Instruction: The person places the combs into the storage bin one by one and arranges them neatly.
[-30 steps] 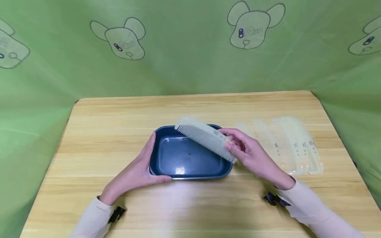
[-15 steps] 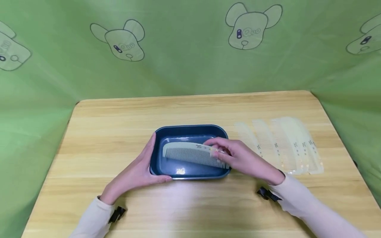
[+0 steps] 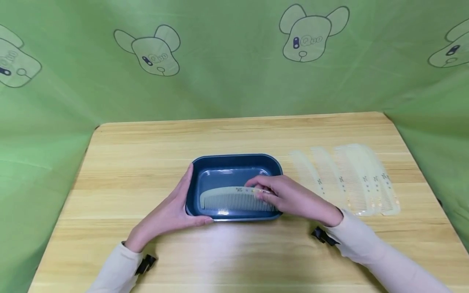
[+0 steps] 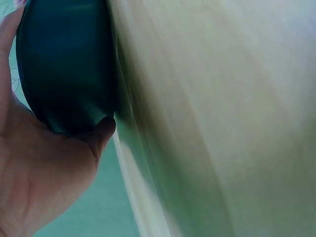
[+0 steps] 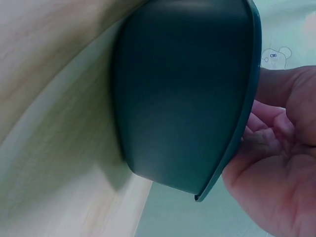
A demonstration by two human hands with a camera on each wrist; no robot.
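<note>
A dark blue tray (image 3: 234, 162) sits near the middle of the wooden table (image 3: 146, 138), a bit closer to the front edge; a pale comb (image 3: 227, 199) lies inside it, along the wall nearest the person, with its teeth pointing toward that front edge; the right hand (image 3: 289, 197) reaches over the tray's right end and pinches the comb's right end with curled fingers; the left hand (image 3: 168, 215) rests against the tray's left wall, fingers flat on the side and the thumb on the front corner, so it steadies the tray without squeezing; from the right wrist view you see only the tray's outer wall (image 5: 182, 98) and the fingers behind its rim; more pale combs (image 3: 351, 179) lie side by side near the right edge of the table, well apart from the tray; I think the good way to do this bit is to lay the comb down flat on the tray floor, let go softly so it does not bounce, and hold the tray steady with the other hand so it does not slide.
</note>
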